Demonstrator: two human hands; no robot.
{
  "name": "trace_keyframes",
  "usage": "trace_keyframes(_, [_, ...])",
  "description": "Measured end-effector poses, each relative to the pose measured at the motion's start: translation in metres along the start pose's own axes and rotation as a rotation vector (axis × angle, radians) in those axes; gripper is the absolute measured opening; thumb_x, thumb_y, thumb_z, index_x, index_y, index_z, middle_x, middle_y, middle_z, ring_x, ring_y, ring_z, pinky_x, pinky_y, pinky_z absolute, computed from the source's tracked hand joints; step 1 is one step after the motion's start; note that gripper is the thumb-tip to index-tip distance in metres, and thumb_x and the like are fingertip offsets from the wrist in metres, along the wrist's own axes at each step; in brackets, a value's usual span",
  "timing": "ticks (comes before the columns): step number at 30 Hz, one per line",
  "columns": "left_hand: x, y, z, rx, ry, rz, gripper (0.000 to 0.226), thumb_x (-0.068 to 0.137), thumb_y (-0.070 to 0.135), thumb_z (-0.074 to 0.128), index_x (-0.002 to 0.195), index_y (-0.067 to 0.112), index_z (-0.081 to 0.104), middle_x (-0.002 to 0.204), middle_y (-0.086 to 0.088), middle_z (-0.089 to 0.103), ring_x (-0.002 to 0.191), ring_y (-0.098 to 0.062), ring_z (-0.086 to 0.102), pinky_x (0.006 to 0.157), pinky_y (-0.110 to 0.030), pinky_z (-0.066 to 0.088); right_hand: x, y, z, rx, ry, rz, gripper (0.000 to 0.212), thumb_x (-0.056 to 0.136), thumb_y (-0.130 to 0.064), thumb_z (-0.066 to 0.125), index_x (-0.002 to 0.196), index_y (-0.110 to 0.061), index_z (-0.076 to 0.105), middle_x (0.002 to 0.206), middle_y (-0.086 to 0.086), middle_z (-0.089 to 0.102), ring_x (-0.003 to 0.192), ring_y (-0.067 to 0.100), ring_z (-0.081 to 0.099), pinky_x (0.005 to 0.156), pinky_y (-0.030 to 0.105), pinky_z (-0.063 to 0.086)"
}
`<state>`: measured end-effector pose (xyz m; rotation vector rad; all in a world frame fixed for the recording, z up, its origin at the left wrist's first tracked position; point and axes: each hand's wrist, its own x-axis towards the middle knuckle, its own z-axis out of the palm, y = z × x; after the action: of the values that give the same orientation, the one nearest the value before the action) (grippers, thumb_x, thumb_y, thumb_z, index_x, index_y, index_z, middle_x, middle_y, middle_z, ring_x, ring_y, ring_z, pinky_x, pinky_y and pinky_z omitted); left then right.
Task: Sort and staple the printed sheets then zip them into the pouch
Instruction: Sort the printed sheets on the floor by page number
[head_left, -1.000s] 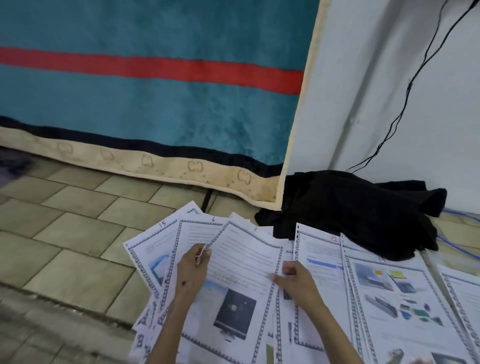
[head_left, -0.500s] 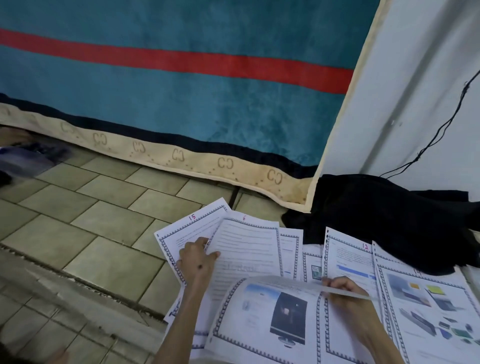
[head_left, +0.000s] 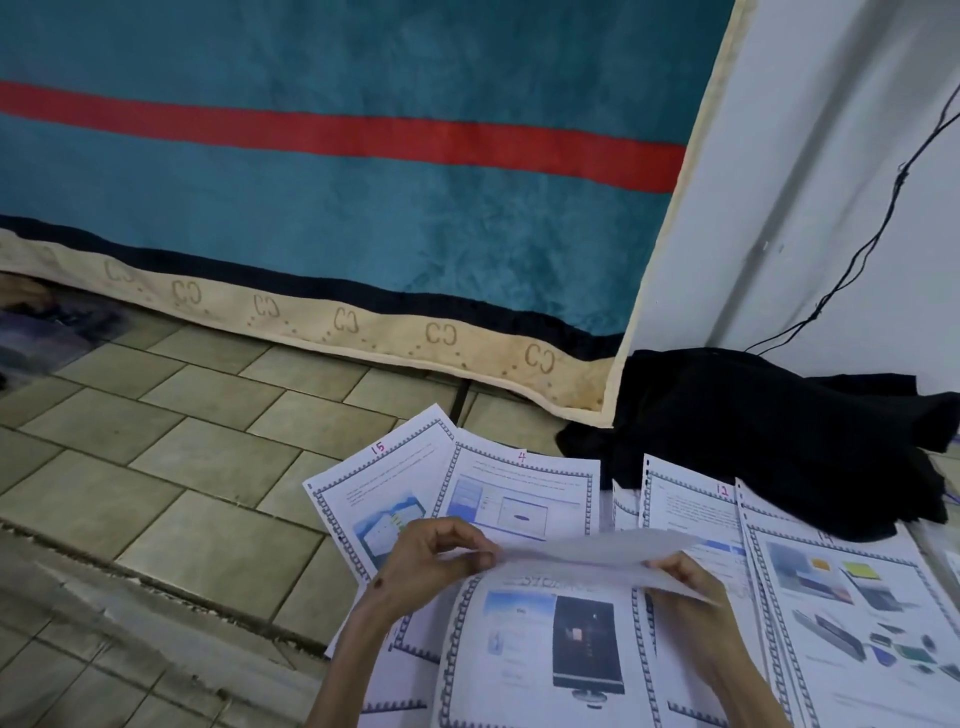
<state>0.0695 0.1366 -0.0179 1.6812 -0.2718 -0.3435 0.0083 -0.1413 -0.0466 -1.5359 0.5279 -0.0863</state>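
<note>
Both hands pinch one sheet (head_left: 597, 553) low in the frame: left hand (head_left: 431, 558), right hand (head_left: 680, 577). Best to lift gently, read its number, keep it flat.

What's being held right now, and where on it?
One printed sheet, lifted and seen nearly edge-on above the spread pages. The left hand pinches its left edge and the right hand grips its right edge.

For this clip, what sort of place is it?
Probably a room in a home, worked on the floor: tiled floor, hanging teal blanket, black cloth heaped against a white wall.
</note>
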Motion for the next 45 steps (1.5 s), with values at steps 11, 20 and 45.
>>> trace_keyframes(11, [0.030, -0.026, -0.011, 0.460, 0.441, -0.242, 0.060, 0.080, 0.016, 0.071, 0.134, 0.011, 0.045, 0.122, -0.016, 0.060, 0.114, -0.037, 0.054, 0.100, -0.047, 0.038, 0.012, 0.010, 0.019, -0.365, 0.148, -0.202, 0.023, 0.091, -0.023, 0.060, 0.114, -0.025, 0.057, 0.105, -0.002, 0.061, 0.090, 0.010, 0.056, 0.077, 0.015, 0.044])
trace_keyframes(20, [0.047, -0.004, 0.035, 0.453, 0.590, -0.082, 0.051, 0.082, 0.002, 0.067, 0.129, 0.000, 0.047, 0.130, -0.024, 0.051, 0.117, -0.040, 0.049, 0.098, -0.035, 0.042, -0.005, 0.002, -0.091, -1.004, 0.380, 0.224, 0.061, 0.085, -0.045, 0.059, 0.135, -0.014, 0.040, 0.135, 0.011, 0.046, 0.127, 0.032, 0.038, 0.096, 0.038, 0.040])
trace_keyframes(45, [0.060, 0.008, 0.272, 0.013, -0.199, -0.543, 0.018, 0.077, -0.002, 0.071, 0.092, -0.001, 0.062, 0.073, -0.013, 0.068, 0.062, -0.019, 0.065, 0.048, -0.021, 0.054, -0.035, -0.014, -0.177, -0.140, 0.766, 0.038, 0.041, 0.092, -0.009, 0.054, 0.131, -0.007, 0.041, 0.098, 0.011, 0.054, 0.081, 0.022, 0.050, 0.071, 0.027, 0.037])
